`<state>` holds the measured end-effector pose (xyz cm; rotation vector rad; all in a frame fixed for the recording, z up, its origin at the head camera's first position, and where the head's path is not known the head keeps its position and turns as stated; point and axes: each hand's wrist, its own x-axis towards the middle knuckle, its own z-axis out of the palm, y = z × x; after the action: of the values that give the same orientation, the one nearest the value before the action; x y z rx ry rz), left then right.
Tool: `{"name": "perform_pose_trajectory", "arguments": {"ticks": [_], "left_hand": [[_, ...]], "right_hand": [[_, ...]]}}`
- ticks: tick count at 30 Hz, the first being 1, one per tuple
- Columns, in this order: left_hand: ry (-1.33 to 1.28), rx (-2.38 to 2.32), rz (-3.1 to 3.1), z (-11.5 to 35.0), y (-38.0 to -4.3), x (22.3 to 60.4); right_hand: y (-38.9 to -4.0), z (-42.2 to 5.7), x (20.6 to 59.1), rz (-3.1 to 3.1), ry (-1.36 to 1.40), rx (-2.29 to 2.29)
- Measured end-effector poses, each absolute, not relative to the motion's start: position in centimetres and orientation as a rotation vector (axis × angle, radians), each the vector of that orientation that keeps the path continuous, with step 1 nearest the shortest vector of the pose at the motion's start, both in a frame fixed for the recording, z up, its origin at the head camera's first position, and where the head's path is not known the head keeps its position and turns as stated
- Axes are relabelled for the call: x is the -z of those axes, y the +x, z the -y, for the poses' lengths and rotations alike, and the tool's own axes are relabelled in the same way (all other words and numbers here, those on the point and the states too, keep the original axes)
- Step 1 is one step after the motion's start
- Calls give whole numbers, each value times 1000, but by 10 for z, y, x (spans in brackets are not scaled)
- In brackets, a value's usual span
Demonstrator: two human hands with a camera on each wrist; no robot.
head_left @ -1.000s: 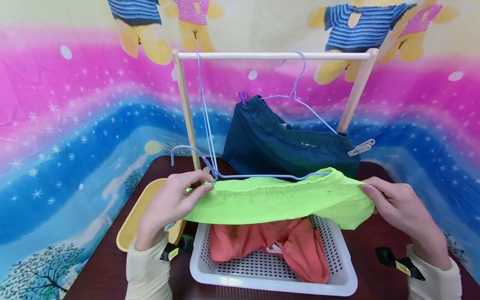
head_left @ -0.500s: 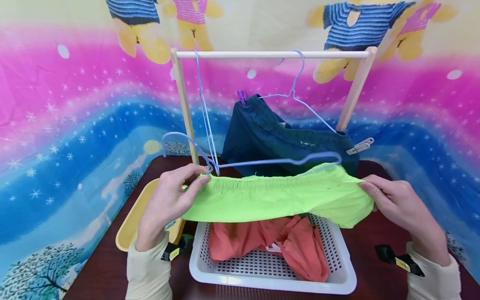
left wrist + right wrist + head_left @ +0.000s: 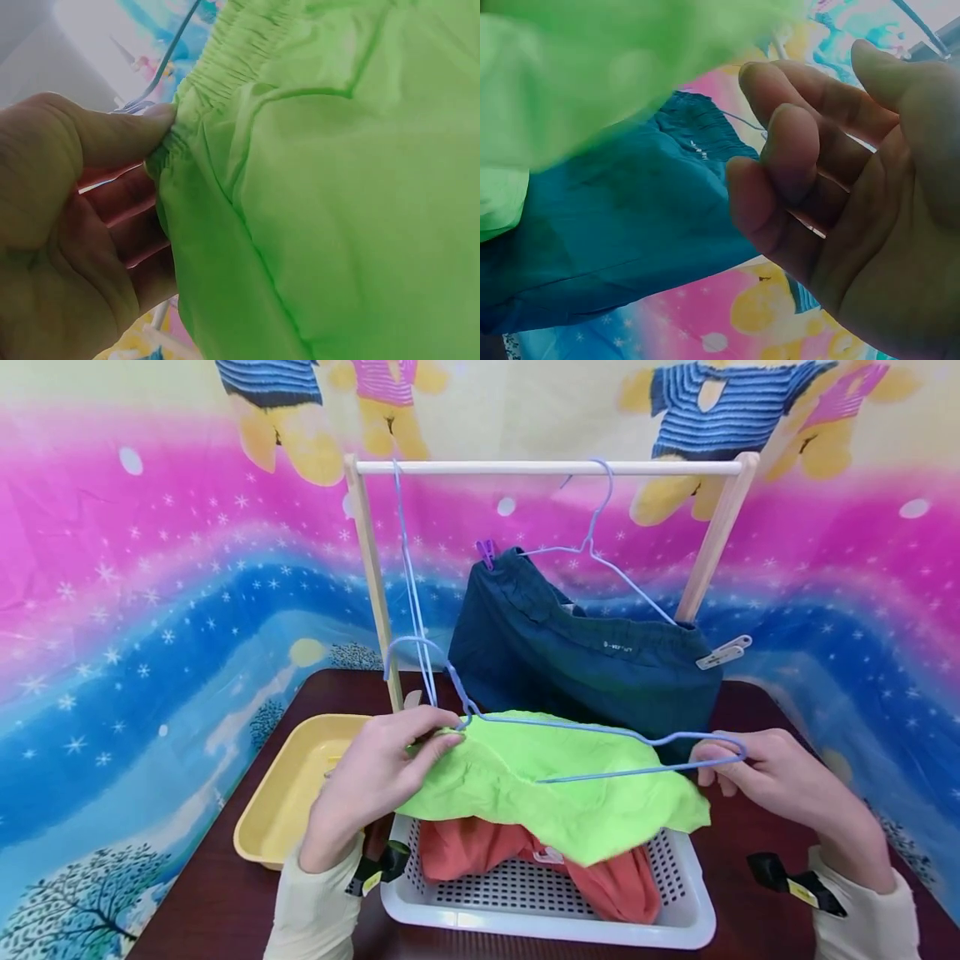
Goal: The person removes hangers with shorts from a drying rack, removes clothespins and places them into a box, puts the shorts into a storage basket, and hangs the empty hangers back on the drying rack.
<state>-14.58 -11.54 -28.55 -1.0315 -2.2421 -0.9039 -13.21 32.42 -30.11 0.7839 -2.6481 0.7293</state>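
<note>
Here's the green garment [image 3: 555,818], held over the basket [image 3: 540,927] well in from the desk's [image 3: 757,843] left and right edges. The left hand [image 3: 378,772] pinches its gathered waistband, thumb in front and fingers behind, presumably so that end can't slip. The hanger's [image 3: 622,772] neck lies right at those fingertips; whether it's gripped too, I can't tell. Its free end crosses in front of the right hand [image 3: 780,777], whose fingers are loosely bent, thumb apart, pinching nothing; that end probably needs steering clear of the cloth. Below, a coral garment [image 3: 476,852] lies in the basket, handily close. By the desk's left edge, a yellow tray [image 3: 251,814] sits clear of the basket. Toward the far edge, the rack [image 3: 547,468] carries navy shorts [image 3: 577,660] on a hanger, with a purple clip [image 3: 486,554] and white clip [image 3: 725,653] at the waistband ends, likely against sliding.
</note>
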Motion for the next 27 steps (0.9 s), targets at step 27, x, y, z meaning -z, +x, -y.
{"name": "perform_pose_trajectory", "arguments": {"ticks": [27], "left_hand": [[-1101, 852, 2343, 95, -148, 292]], "right_hand": [[-121, -296, 303, 2289, 1035, -885]]}}
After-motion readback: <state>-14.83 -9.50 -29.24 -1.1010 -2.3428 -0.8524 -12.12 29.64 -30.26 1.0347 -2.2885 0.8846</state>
